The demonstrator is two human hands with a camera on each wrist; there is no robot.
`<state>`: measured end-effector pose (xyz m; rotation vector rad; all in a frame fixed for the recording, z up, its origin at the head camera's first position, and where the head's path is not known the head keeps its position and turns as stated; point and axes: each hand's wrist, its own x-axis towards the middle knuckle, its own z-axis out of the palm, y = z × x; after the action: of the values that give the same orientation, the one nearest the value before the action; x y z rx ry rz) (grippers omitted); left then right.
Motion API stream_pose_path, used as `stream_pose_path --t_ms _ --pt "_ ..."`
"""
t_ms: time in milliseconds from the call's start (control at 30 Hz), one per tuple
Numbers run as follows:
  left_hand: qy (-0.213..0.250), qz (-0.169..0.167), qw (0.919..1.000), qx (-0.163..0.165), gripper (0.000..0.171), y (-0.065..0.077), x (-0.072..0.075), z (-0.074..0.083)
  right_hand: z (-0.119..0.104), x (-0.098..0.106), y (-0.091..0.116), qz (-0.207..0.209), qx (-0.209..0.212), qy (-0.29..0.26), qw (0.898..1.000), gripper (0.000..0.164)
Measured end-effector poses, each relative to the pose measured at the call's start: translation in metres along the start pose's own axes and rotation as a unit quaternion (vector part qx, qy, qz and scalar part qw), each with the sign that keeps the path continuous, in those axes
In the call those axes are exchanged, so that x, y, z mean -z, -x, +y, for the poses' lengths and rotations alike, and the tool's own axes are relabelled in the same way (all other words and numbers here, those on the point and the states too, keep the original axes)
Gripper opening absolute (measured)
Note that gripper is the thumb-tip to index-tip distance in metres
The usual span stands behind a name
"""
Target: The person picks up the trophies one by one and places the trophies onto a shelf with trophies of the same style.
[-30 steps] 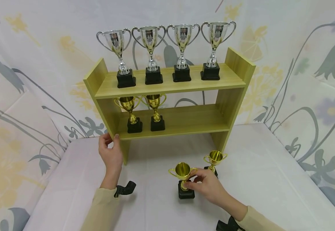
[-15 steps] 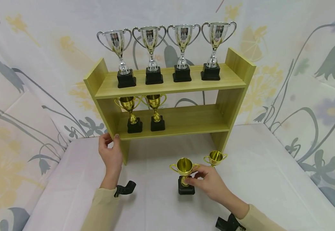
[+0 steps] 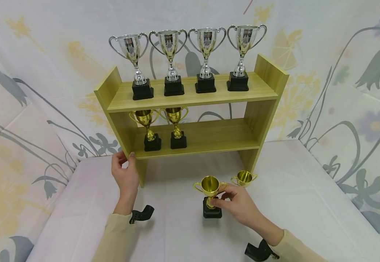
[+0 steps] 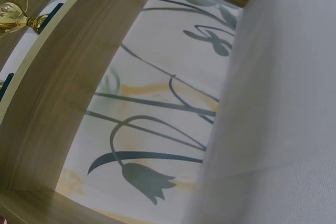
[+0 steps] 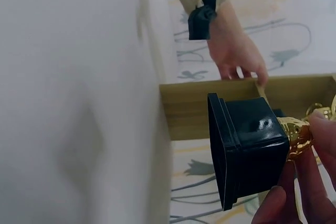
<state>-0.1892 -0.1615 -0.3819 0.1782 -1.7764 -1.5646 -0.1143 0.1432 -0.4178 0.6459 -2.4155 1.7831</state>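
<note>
My right hand (image 3: 240,205) pinches a gold trophy cup (image 3: 210,185) by its stem. Held upright above the table, that cup shows its black square base (image 5: 247,148) large in the right wrist view. Another gold trophy (image 3: 244,178) stands behind my right hand, its base hidden. With thumb in front and fingers round the outer side, my left hand (image 3: 126,176) grips the left panel of a wooden shelf (image 3: 222,134). Two gold trophies, one (image 3: 150,133) left of the other (image 3: 176,127), stand on the middle board. The left wrist view does not show my left hand.
Several silver trophies (image 3: 206,54) stand in a row on the top board. A white cloth (image 3: 176,233) covers the table, and a flower-printed backdrop (image 3: 334,91) surrounds it on the back and sides.
The gold trophy in my right hand has risen and moved slightly forward toward the shelf. It covers more of the trophy behind. My left hand stays on the shelf panel.
</note>
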Motion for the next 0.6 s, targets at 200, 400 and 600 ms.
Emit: stream_pose_path --t_ms 200,400,600 --pt "-0.006 0.001 1.0000 -0.001 0.018 -0.0008 0.0005 -0.0033 -0.0055 0.0041 -0.0021 0.004 0.006 -0.004 1.000 0.013" --pt "-0.009 -0.002 1.0000 0.004 0.019 -0.0012 0.0006 -0.0059 -0.0100 0.0065 -0.0049 0.005 -0.003 -0.008 1.000 0.013" --pt "-0.009 0.000 1.0000 0.001 0.019 -0.0017 0.0001 -0.0065 -0.0104 0.0077 -0.0082 0.004 -0.006 -0.011 1.000 0.012"
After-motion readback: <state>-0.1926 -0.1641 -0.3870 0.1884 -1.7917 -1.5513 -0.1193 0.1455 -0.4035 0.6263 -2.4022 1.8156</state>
